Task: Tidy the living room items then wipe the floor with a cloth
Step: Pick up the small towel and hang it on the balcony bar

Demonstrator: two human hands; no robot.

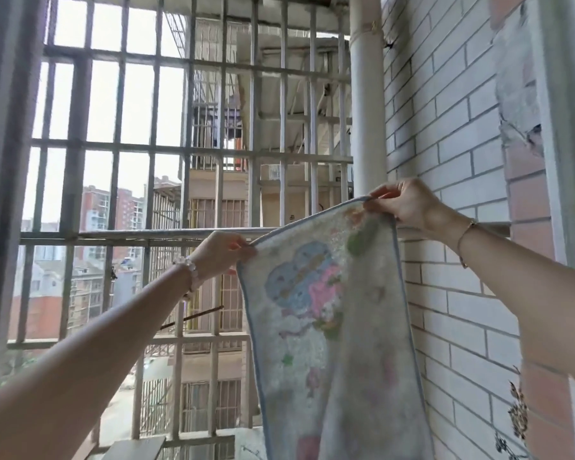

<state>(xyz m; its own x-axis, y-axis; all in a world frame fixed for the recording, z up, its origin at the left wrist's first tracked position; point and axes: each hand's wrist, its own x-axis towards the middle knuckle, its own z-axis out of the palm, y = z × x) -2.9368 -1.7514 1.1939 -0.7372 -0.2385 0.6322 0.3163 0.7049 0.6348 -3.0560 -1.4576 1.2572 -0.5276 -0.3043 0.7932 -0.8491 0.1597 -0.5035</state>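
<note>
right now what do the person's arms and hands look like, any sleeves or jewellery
No sleeves or gloves in view. The left hand has a chunky bracelet of pale beads at the wrist; the right hand has a thin gold-coloured chain at the wrist.

No words, numbers, brands or signs can be read anywhere in view. The cloth [329, 327] carries only a faded cartoon print in blue, pink and green, with no legible lettering on it.

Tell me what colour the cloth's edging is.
Light blue, bordering the whitish cloth with its pastel blue, pink and green print; the head view shows it.
</note>
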